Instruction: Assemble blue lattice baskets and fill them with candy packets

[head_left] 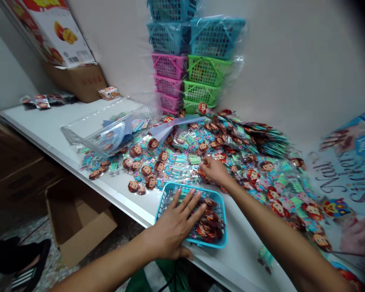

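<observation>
A light-blue plastic basket (224,239) stands near the table's front edge, filled with small clear packets (208,229) that have red-haired cartoon doll heads on them. My left hand (179,221) lies over the basket with its fingers spread, resting on the packets inside. Beyond the basket, my right hand (214,170) reaches into a wide pile of similar packets (170,158) with light-green contents. Its fingers are bent together on a doll packet (202,174), which they partly hide.
Stacked blue, pink and green baskets (208,73) stand wrapped in plastic against the wall. A clear tray (88,136) sits left of the pile. Cartons (76,79) are at the back left, and an open cardboard box (79,227) is on the floor. A printed sticker box (349,174) stands right.
</observation>
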A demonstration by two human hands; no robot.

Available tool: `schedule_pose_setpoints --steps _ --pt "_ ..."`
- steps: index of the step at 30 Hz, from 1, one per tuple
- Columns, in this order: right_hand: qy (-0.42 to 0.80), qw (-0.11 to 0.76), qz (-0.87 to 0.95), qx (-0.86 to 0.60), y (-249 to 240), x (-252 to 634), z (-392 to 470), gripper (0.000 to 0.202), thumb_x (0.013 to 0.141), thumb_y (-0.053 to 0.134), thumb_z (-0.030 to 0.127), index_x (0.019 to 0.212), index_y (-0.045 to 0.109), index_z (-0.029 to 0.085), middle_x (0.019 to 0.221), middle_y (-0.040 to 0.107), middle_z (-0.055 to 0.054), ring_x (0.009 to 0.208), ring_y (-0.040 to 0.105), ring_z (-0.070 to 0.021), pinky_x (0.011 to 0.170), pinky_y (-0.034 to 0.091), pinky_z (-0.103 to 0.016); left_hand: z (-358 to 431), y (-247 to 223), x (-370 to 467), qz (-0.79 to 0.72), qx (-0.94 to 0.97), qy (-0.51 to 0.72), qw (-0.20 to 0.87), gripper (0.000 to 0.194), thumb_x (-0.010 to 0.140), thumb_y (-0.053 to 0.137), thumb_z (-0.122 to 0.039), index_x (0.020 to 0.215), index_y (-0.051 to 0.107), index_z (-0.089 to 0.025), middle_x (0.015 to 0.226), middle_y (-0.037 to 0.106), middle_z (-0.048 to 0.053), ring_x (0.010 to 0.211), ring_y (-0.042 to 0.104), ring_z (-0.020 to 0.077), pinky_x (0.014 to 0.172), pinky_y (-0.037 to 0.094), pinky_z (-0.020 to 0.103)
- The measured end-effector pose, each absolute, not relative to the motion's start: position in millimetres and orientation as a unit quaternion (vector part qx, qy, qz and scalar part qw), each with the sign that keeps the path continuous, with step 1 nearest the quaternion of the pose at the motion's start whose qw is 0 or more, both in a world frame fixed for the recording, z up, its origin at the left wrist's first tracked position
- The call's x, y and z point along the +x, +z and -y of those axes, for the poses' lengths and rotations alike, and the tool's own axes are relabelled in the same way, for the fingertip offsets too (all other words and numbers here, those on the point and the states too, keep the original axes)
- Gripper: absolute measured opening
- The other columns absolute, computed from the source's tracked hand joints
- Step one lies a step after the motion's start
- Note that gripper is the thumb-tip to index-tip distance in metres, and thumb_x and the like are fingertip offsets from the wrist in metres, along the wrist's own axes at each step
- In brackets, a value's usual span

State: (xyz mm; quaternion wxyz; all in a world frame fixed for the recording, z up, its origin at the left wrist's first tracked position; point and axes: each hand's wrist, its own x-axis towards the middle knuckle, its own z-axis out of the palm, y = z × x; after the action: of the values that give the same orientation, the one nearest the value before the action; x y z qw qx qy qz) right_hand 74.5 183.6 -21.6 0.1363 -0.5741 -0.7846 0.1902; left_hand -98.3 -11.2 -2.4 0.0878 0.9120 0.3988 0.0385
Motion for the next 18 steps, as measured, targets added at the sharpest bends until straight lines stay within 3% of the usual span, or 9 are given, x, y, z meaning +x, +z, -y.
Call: schedule_pose_setpoints --steps 3,6,9,14,18 --pt "0.158 0.139 0.757 -0.619 -27.7 63.2 -193.3 0.05 0.085 0.052 0.046 0.121 0.048 0.013 0.113 0.062 -0.019 0.106 0.058 -0.0331 0.087 0.042 -0.042 15.8 -13.3 -93.7 -0.403 0.912 0.008 0.071 0.108 0.063 0.07 -0.026 0.149 0.004 -0.011 0.154 -0.004 0.022 0.142 -0.007 0.0364 0.112 0.0 0.06" --pt "0.165 0.14 0.739 -0.638 -37.7 58.8 -201.3 0.053 0.08 0.057 0.047 0.119 0.047 0.013 0.106 0.064 -0.019 0.1 0.06 -0.0326 0.082 0.044 -0.041 18.8 -20.3 -96.7 -0.399 0.914 0.005 0.069 0.094 0.07 0.059 -0.016 0.148 0.007 -0.012 0.155 -0.003 0.021 0.142 -0.007 0.0351 0.112 0.004 0.06" --pt "0.19 0.161 0.725 -0.642 -50.9 62.0 -208.0 0.045 0.077 0.061 0.038 0.113 0.051 0.015 0.093 0.067 -0.012 0.088 0.062 -0.027 0.075 0.044 -0.035 17.5 -19.7 -110.6 -0.4 0.914 0.001 0.064 0.087 0.072 0.05 -0.007 0.148 0.008 -0.014 0.155 0.0 0.019 0.143 -0.005 0.0336 0.112 0.007 0.06" --pt "0.283 0.218 0.701 -0.618 -63.1 82.9 -213.2 0.018 0.071 0.06 0.032 0.08 0.061 0.016 0.071 0.063 -0.002 0.065 0.057 -0.0161 0.06 0.041 -0.025 10.4 -9.3 -142.8 -0.408 0.91 -0.031 0.065 0.098 0.063 0.053 -0.004 0.149 0.007 -0.016 0.156 0.002 0.017 0.143 -0.003 0.0319 0.113 0.007 0.057" --pt "0.352 0.288 0.676 -0.58 -59.0 110.4 -206.3 0.027 0.073 0.056 0.044 0.071 0.058 0.017 0.066 0.06 0.0 0.059 0.053 -0.0138 0.057 0.042 -0.025 5.5 -2.3 -158.2 -0.41 0.91 -0.02 0.065 0.094 0.069 0.055 -0.011 0.149 0.006 -0.022 0.157 0.004 0.013 0.144 0.002 0.0306 0.114 0.005 0.056"
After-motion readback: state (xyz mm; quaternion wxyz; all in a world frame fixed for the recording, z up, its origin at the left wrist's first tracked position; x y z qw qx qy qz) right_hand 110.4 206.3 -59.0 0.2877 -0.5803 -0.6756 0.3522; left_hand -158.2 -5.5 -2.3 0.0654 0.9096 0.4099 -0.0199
